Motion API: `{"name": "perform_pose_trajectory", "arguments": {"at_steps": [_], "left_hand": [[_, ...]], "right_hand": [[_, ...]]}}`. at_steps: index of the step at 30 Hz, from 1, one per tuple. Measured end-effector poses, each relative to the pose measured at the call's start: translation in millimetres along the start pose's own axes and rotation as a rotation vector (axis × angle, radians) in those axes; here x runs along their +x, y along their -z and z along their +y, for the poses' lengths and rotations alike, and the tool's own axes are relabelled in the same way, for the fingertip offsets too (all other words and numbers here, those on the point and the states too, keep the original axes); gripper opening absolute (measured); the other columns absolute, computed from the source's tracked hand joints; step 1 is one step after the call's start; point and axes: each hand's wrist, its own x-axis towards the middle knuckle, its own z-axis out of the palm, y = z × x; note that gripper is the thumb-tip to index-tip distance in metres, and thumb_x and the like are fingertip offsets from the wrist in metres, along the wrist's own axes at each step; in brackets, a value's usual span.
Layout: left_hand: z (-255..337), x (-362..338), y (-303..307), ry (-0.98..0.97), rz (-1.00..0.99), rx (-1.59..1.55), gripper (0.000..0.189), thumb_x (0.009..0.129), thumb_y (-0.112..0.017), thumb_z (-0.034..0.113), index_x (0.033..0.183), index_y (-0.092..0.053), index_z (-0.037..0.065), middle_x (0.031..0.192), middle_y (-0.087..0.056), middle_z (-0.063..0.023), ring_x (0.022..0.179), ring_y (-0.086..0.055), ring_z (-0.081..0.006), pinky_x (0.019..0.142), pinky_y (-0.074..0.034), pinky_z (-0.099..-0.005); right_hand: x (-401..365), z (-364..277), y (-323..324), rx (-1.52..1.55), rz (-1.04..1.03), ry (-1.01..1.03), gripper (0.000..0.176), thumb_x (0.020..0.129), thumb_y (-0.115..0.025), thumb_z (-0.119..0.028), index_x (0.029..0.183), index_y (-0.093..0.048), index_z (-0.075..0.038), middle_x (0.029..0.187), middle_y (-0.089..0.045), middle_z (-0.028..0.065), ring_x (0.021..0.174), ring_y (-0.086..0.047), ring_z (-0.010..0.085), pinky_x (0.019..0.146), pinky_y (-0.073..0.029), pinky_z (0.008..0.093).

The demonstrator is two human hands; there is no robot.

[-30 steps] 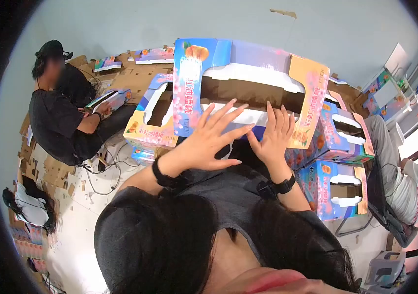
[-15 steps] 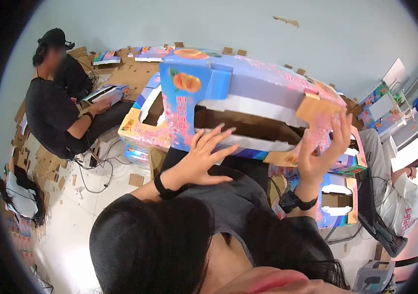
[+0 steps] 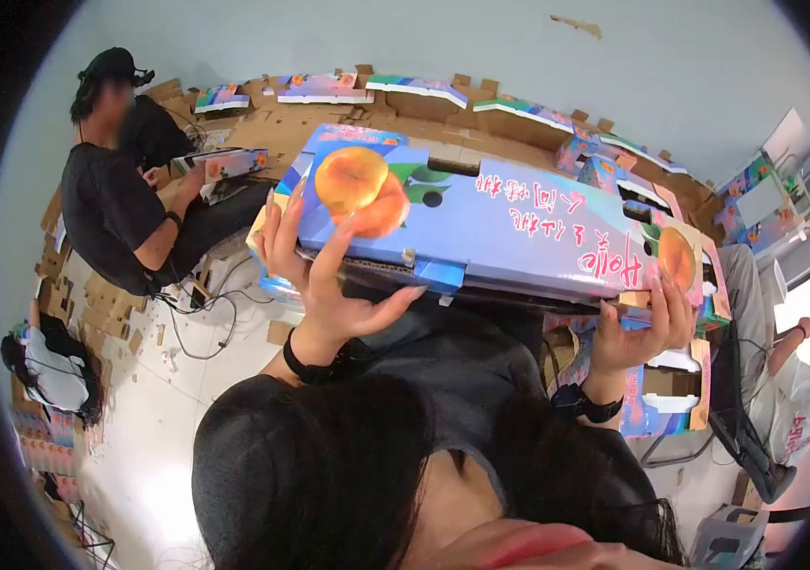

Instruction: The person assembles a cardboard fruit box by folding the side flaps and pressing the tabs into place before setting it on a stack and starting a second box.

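Observation:
A printed cardboard fruit box, blue-purple with peaches and pink lettering, is held up before my chest. At its left end, my left hand grips it, fingers spread over the peach print and thumb along the lower edge. My right hand holds the opposite lower corner, its fingertips on the printed face and thumb below. A long printed panel with a cut slot faces me. The box's underside and far side are hidden.
Beyond lies brown cardboard with several printed box pieces. Another box with an opening stands low at the right. At the left, a person in black handles a similar box; another person sits at the right. Cables lie on the floor.
The box has turned, so its open side no longer faces me and a printed panel does. My left hand has moved from the opening to the left end; both hands now grip the box.

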Motion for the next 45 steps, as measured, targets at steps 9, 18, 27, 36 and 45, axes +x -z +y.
{"name": "perform_pose_trajectory", "arguments": {"at_steps": [9,18,27,36,45], "left_hand": [[-6.3,20.0,-13.0,0.112,-0.1,-0.278,0.09,0.058,-0.092,0.046,0.127,-0.044,0.013,0.136,-0.033,-0.014,0.136,-0.03,-0.0407,0.111,-0.03,-0.0538],[-8.4,9.6,-25.1,0.158,-0.022,-0.322,0.088,0.058,-0.091,0.048,0.125,-0.047,0.012,0.135,-0.033,-0.0123,0.136,-0.032,-0.0401,0.112,-0.03,-0.0548],[-16.2,7.4,-21.8,0.041,-0.035,-0.235,0.082,0.067,-0.085,0.05,0.129,-0.047,0.011,0.137,-0.035,-0.0169,0.135,-0.034,-0.0376,0.113,-0.028,-0.0547],[-26.9,-1.2,-25.2,0.096,0.144,-0.281,0.119,0.067,-0.074,0.069,0.143,-0.022,-0.005,0.146,-0.028,-0.0269,0.135,-0.037,-0.0417,0.105,-0.04,-0.0522],[-48.8,-20.9,-24.7,0.194,0.044,-0.452,0.135,0.056,-0.082,0.07,0.148,-0.008,0.004,0.148,-0.03,-0.0271,0.132,-0.041,-0.04,0.102,-0.045,-0.0498]], "right_hand": [[7.4,-14.2,17.6,-0.014,0.003,-0.069,0.056,0.078,-0.068,-0.061,0.108,-0.068,-0.015,0.11,-0.064,0.0014,0.108,-0.051,0.0237,0.102,-0.028,0.0429],[3.2,-15.9,15.0,-0.016,-0.005,-0.062,0.048,0.099,-0.045,-0.051,0.105,-0.072,-0.012,0.11,-0.07,0.0045,0.112,-0.056,0.0231,0.109,-0.023,0.042],[2.6,-10.3,21.0,-0.027,-0.045,-0.12,0.048,0.091,-0.052,-0.063,0.1,-0.076,-0.022,0.105,-0.07,-0.0058,0.106,-0.057,0.0138,0.111,-0.017,0.0407],[13.7,1.2,31.3,0.056,-0.106,-0.04,0.046,0.088,-0.057,-0.062,0.101,-0.074,-0.021,0.104,-0.071,-0.0048,0.103,-0.059,0.0143,0.111,-0.023,0.0427],[25.9,6.2,42.5,0.058,-0.192,0.036,0.063,0.087,-0.054,-0.066,0.115,-0.07,-0.011,0.121,-0.066,0.0123,0.121,-0.054,0.0297,0.104,-0.037,0.046]]}}
